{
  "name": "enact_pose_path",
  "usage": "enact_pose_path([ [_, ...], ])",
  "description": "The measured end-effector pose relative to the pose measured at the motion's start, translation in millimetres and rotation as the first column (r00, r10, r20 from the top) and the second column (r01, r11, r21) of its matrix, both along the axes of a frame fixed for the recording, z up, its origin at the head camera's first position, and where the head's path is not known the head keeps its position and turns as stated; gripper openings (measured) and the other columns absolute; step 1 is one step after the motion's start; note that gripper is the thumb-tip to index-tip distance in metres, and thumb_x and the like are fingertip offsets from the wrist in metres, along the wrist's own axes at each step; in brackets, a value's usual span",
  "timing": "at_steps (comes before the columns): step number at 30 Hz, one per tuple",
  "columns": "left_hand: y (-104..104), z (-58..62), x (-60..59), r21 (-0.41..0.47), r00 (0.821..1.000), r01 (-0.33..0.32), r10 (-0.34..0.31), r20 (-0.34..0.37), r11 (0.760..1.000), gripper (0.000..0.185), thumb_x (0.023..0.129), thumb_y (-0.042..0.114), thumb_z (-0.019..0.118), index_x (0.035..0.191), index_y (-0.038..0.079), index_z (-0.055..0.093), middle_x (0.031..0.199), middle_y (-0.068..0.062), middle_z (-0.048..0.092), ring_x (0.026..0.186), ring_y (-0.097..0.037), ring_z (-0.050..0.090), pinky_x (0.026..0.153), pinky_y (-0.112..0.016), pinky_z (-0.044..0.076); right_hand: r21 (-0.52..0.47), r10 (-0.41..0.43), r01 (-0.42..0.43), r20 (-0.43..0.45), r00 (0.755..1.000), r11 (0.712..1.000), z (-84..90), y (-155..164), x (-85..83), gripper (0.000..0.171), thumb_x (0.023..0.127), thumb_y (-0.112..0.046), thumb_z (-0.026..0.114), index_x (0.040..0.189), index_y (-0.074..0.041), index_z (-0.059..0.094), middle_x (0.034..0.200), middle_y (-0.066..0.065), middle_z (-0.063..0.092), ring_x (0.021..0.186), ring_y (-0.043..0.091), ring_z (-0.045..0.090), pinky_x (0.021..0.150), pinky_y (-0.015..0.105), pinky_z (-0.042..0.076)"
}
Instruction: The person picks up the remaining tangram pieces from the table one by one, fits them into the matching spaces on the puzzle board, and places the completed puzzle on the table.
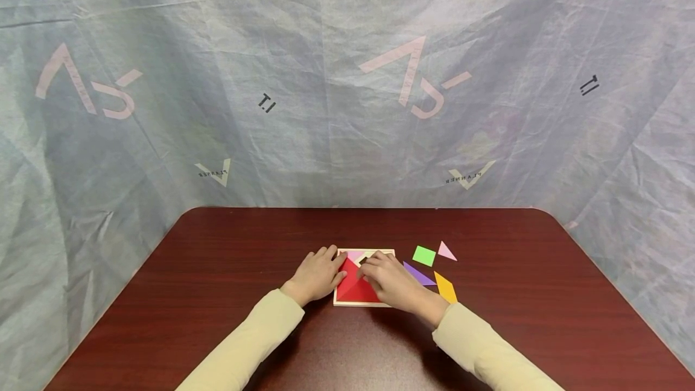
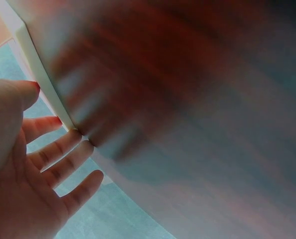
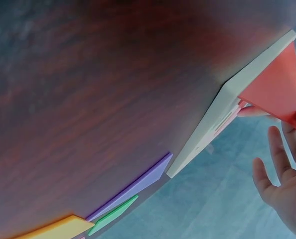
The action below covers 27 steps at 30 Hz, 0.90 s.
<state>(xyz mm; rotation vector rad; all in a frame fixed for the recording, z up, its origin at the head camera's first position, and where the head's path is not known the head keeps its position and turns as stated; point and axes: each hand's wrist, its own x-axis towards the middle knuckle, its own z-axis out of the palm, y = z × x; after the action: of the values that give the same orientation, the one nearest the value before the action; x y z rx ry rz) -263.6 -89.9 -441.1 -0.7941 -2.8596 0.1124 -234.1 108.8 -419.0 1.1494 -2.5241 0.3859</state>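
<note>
Red triangles [image 1: 353, 285] lay in the wooden tray [image 1: 358, 303] — left hand [image 1: 317, 275] flat-fingered steadying its edge, right hand [image 1: 388, 279] pinching one — four pieces [image 1: 424, 256] waited beside it.

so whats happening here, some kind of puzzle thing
A person sits at a dark wooden table working on a tangram tray. The left hand rests with straight fingers against the tray's left edge, while the right hand touches a red triangle lying in it. A green square, pink triangle, purple piece and orange piece lie loose to the right.
</note>
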Motion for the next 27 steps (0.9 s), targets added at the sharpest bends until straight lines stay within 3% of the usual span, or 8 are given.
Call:
enact_pose_path([
  [12, 0.1, 0.1, -0.1, 0.000, 1.000, 0.002, -0.002, 0.002, 1.000, 0.044, 0.092, 0.039, 0.048, 0.129, 0.015, 0.052, 0.117, -0.007, 0.050, 0.106, -0.022, 0.050, 0.084, -0.040, 0.044, -0.012, -0.011, 0.011, -0.021, 1.000, 1.000, -3.4, 0.0, -1.7, 0.008, 0.083, -0.009, 0.064, 0.088, -0.015, 0.066, 0.088, -0.006, 0.066, 0.086, 0.013, 0.053, 0.080, 0.035, 0.043],
  [27, 0.3, 1.1, 1.2, -0.002, 1.000, 0.014, -0.014, -0.024, 1.000, 0.043, 0.092, 0.039, 0.048, 0.127, 0.015, 0.054, 0.116, -0.009, 0.052, 0.106, -0.023, 0.052, 0.081, -0.040, 0.045, 0.090, -0.064, 0.071, -0.077, 0.995, 0.993, -5.5, 1.3, -1.1, 0.010, 0.081, -0.012, 0.065, 0.091, -0.016, 0.065, 0.090, -0.005, 0.064, 0.086, 0.015, 0.052, 0.078, 0.037, 0.042],
])
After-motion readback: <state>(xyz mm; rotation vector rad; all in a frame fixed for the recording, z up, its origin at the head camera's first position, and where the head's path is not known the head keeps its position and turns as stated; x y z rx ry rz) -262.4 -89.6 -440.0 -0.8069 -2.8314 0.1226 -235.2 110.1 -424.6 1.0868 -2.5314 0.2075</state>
